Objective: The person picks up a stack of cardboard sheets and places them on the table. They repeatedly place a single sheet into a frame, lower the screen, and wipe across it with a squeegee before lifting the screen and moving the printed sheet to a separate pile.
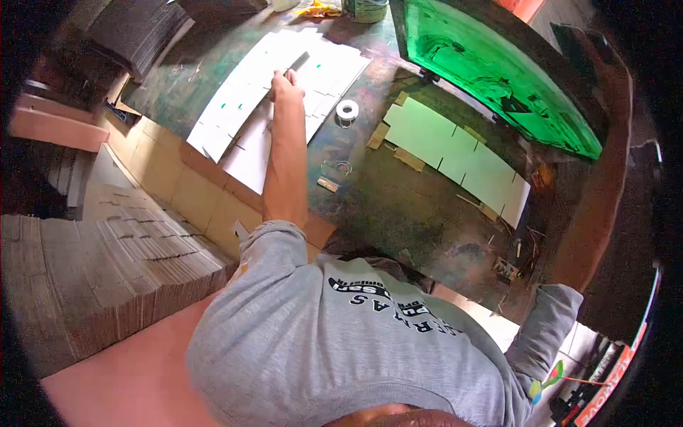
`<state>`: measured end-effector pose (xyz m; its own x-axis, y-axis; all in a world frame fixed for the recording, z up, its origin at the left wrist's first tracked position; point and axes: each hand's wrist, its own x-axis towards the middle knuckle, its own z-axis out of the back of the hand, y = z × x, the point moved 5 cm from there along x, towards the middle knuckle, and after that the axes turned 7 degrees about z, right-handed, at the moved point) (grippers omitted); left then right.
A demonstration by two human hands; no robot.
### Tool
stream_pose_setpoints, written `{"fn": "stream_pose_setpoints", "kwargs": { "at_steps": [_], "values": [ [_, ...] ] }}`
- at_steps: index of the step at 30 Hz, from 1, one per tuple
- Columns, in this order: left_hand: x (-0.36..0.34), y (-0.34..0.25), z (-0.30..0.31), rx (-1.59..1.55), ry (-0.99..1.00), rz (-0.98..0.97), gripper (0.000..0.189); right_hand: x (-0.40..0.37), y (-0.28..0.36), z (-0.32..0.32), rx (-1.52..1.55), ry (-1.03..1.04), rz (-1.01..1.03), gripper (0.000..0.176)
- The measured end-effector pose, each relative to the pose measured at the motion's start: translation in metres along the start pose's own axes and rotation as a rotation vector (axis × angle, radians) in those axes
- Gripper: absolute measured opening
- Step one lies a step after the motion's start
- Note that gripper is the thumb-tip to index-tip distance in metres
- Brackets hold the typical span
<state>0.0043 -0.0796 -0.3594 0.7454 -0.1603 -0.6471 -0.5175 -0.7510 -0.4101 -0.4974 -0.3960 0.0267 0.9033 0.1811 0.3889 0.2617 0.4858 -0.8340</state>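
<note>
- Bench (398, 206): one dark, ink-stained top that carries everything listed below.
- Cardboard stacks (107, 270): tight rows of flat sheets at my left, beside the bench. I judge they are parked there to stay within arm's reach.
- Green screen frame (498, 71): one, at the far right of the bench. It appears raised, which leaves the sheet before it uncovered.
- White card blanks (235, 107): several, overlapping too much for an exact count, and at least two bear small green marks. I judge they are fanned, not piled, to keep the marks apart.
- Pale card blank (455, 153): one, lying flat just before the frame, with brown card scraps against its corners, probably as stops.
- Left hand (284, 87): the fingers are curled on the fanned blanks at a sheet's edge. I cannot tell whether the grip is clenched on that sheet or only pressing it.
- Right hand: out of view, with only a grey sleeve (555, 313) showing.
- Tape roll (347, 110): one, just beside the blanks.
</note>
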Motion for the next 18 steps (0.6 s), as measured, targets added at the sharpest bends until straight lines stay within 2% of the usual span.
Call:
{"fn": "stream_pose_setpoints", "kwargs": {
  "at_steps": [1, 2, 3, 4, 5, 6, 8, 9, 11, 12, 13, 14, 15, 16, 18],
  "values": [
    [0.0, 0.006, 0.0, 0.111, -0.01, -0.002, 0.045, -0.007, -0.003, -0.006, -0.018, 0.084, -0.005, 0.079],
    [-0.008, 0.013, 0.005, 0.088, 0.009, 0.052, 0.058, -0.014, -0.007, -0.012, -0.035, 0.169, -0.008, 0.074],
    [-0.013, 0.023, 0.015, 0.047, 0.146, 0.181, 0.066, -0.017, -0.007, -0.006, 0.115, 0.13, -0.106, 0.063],
    [-0.076, 0.028, 0.016, 0.091, 0.221, 0.181, 0.067, -0.018, -0.001, 0.001, 0.264, 0.092, -0.206, 0.052],
    [-0.114, 0.034, 0.019, 0.084, 0.239, 0.284, 0.065, -0.017, 0.008, 0.01, 0.413, 0.055, -0.308, 0.043],
    [-0.149, 0.036, 0.02, 0.185, 0.388, 0.321, 0.065, -0.015, 0.02, 0.021, 0.556, 0.015, -0.416, 0.035],
    [-0.205, 0.035, 0.009, 0.305, 0.623, 0.401, 0.071, 0.016, 0.063, 0.067, 1.156, -0.129, -0.855, 0.026],
    [-0.223, 0.031, 0.003, 0.283, 0.722, 0.485, 0.074, 0.033, 0.094, 0.09, 1.594, -0.269, -1.192, 0.021],
    [-0.261, 0.02, -0.008, 0.266, 0.963, 0.59, 0.082, -0.014, 0.109, 0.1, 0.963, -0.054, -1.065, 0.033],
    [-0.271, 0.012, -0.006, 0.326, 0.911, 0.52, 0.086, -0.017, 0.129, 0.115, 0.869, -0.235, -0.977, 0.031],
    [-0.288, 0.005, -0.004, 0.407, 0.809, 0.429, 0.089, -0.02, 0.144, 0.134, 0.761, -0.218, -0.931, 0.031],
    [-0.283, -0.003, 0.008, 0.506, 0.816, 0.428, 0.089, -0.026, 0.158, 0.142, 0.811, -0.162, -1.009, 0.032],
    [-0.284, -0.006, 0.022, 0.61, 0.698, 0.393, 0.088, -0.04, 0.169, 0.142, 0.807, -0.116, -1.058, 0.041],
    [-0.283, -0.007, 0.034, 0.721, 0.667, 0.352, 0.085, -0.052, 0.175, 0.139, 0.862, -0.088, -1.152, 0.043],
    [-0.277, -0.009, 0.056, 0.956, 0.627, 0.257, 0.083, -0.074, 0.183, 0.124, 1.067, -0.084, -1.333, 0.051]
  ]
}}
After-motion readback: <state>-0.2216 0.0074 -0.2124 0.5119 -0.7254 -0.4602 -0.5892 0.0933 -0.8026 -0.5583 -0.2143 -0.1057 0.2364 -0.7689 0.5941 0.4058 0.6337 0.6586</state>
